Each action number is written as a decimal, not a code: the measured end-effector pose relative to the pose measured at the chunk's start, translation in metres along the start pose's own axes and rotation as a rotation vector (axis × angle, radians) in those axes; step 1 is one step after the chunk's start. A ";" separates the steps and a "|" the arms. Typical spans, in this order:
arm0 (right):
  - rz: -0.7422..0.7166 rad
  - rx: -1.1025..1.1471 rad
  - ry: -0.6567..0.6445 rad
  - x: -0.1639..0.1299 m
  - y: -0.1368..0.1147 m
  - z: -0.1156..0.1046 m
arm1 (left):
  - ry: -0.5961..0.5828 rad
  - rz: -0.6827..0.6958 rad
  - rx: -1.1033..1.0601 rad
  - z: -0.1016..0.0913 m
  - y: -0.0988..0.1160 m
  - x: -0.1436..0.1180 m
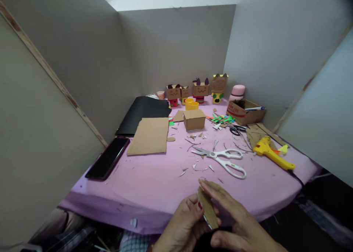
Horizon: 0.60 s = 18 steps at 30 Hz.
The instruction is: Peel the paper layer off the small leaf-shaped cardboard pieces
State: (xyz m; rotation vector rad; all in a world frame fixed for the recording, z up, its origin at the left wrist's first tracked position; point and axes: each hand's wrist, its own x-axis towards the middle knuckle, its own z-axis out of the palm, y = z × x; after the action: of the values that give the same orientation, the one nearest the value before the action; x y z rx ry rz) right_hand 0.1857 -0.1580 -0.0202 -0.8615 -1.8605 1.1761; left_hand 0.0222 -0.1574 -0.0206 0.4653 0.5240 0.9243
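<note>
My left hand (186, 217) grips a small piece of brown cardboard (207, 208) between thumb and fingers, tilted, just past the table's front edge. Beside it, my right hand (235, 215) has its fingers stretched out and its thumb apart, with the fingertips at the cardboard's upper end. Whether they press on it I cannot tell. White-handled scissors (220, 154) lie spread on the table ahead of my hands, among scraps of cut cardboard.
A closed cardboard box (194, 120) stands mid-table, with a flat cardboard sheet (150, 136) and phone (108, 159) to its left. A yellow glue gun (271, 154) lies right, near an open carton (245, 112). Several box-headed figures (200, 90) line the back.
</note>
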 end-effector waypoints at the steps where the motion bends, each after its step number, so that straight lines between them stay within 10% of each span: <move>1: 0.008 0.003 0.002 0.000 0.000 0.000 | -0.001 -0.005 0.002 0.000 0.000 0.000; 18: 0.046 0.056 0.093 -0.001 0.007 0.005 | -0.027 -0.006 0.008 -0.002 -0.004 0.003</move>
State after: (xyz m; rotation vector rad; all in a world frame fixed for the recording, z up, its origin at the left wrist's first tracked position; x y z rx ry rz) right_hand 0.1830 -0.1588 -0.0279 -0.9162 -1.7331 1.1906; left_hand 0.0245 -0.1569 -0.0250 0.4822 0.5041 0.9092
